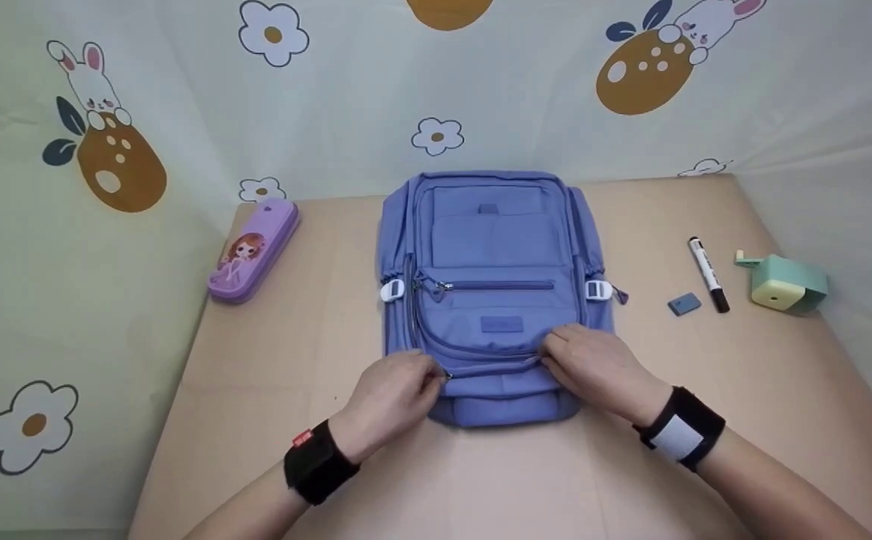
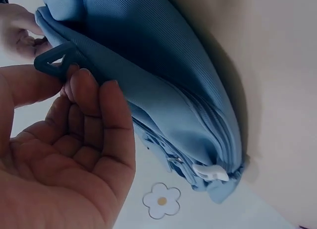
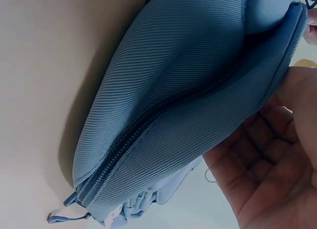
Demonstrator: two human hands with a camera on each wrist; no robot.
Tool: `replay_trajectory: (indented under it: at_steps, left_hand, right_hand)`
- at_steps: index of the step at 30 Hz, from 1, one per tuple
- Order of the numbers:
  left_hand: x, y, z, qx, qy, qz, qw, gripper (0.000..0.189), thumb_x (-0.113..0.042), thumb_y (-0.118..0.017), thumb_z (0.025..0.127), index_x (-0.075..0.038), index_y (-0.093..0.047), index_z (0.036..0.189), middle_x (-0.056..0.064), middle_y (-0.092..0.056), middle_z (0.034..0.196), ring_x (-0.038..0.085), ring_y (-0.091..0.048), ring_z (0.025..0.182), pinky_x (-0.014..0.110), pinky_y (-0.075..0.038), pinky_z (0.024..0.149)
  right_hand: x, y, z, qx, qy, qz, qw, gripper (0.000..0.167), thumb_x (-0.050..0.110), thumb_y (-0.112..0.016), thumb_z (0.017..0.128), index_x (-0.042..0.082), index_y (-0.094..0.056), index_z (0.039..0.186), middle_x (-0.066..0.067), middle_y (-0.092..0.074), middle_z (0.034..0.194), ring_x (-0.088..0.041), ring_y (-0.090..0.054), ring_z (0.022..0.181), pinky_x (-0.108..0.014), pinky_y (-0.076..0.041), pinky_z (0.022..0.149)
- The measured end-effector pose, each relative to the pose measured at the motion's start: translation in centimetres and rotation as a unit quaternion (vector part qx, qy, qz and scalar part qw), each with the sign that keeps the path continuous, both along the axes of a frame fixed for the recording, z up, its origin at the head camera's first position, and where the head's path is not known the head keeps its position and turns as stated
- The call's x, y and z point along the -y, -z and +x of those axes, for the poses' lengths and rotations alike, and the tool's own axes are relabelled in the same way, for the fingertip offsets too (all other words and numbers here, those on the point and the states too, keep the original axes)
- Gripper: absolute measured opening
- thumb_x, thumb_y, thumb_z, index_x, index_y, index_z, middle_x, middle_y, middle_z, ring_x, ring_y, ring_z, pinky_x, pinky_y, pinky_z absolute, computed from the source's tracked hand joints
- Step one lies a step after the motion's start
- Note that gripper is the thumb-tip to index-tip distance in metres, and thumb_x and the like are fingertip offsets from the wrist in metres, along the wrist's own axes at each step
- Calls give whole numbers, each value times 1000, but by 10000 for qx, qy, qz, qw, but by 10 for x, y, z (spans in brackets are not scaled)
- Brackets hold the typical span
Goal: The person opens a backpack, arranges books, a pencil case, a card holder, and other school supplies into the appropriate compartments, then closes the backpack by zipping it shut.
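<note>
A: Left grip (image 1: 394, 390)?
B: Pinching a triangular zipper pull (image 2: 69, 54).
A: Right grip (image 1: 602, 367)?
B: Pinching the blue backpack (image 1: 489, 241) at the edge of a gaping pocket (image 3: 198, 124). Pack lies front-up, mid-surface (image 1: 278, 382).
A: Farther out?
B: Purple case (image 1: 257, 247), left. Right: small blue block (image 1: 684, 304), marker (image 1: 708, 274), green-and-yellow sharpener (image 1: 786, 281).

The backpack (image 1: 495, 241) is periwinkle blue with white buckles (image 1: 393, 290), the pencil case (image 1: 274, 225) purple with a red-haired girl print, the marker (image 1: 705, 270) white and black, the sharpener (image 1: 789, 277) mint and pale yellow, the tabletop (image 1: 278, 360) tan, the pale backdrop (image 1: 346, 127) patterned with white flowers, rabbits and orange-brown fruit.
</note>
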State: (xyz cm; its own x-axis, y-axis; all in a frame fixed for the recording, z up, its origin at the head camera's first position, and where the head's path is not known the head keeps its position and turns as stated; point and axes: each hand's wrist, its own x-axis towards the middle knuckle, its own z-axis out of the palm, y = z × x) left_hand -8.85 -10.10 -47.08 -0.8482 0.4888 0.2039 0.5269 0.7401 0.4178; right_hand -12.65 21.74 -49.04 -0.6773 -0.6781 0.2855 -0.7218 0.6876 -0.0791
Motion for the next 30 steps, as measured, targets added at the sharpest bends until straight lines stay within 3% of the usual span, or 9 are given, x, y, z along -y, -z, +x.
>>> replay_trajectory:
  at_steps: [6, 11, 16, 22, 30]
  left_hand:
    - [-5, 3, -2, 43, 56, -60, 10000, 6, -13, -68, 95, -11, -74, 93, -2, -71, 87, 16, -67, 80, 32, -56, 72]
    - [-2, 4, -2, 136, 17, -3, 9999, 5, -12, -69, 95, -11, -74, 95, -2, -72, 89, 16, -67, 82, 33, -57, 74]
    - [-1, 2, -2, 175, -62, -11, 9998, 5, -14, -70, 95, -12, -75, 95, -1, -71, 89, 17, -68, 83, 35, -57, 74]
    - [0, 2, -3, 160, -95, -75, 9998, 6, -15, -70, 95, -13, -75, 94, -2, -71, 87, 17, -68, 82, 35, -57, 73]
    - [-1, 1, -3, 364, -158, -69, 9992, 6, -17, -70, 95, -14, -74, 92, -3, -69, 85, 14, -65, 78, 34, -56, 69]
  right_hand:
    - [-3, 0, 1, 74, -176, -103, 9998, 10, 15, -75, 92, 11, -66, 94, -1, -64, 87, -21, -62, 80, -37, -54, 66]
    - [-13, -9, -1, 118, -478, -443, 9978, 13, 13, -79, 88, 11, -70, 96, 1, -65, 89, -19, -62, 83, -37, -54, 70]
    - [-31, -15, -6, 40, -467, -595, 9971, 15, 9, -82, 83, 12, -72, 93, 3, -66, 89, -17, -63, 83, -36, -54, 70]
    - [-42, -6, -10, 216, -574, -426, 9972, 15, 10, -84, 81, 13, -76, 93, 4, -68, 90, -16, -63, 85, -36, -54, 72]
    - [-40, 6, -11, 74, -710, -291, 9970, 10, 6, -81, 85, 10, -75, 92, 1, -65, 91, -18, -60, 85, -35, -55, 70]
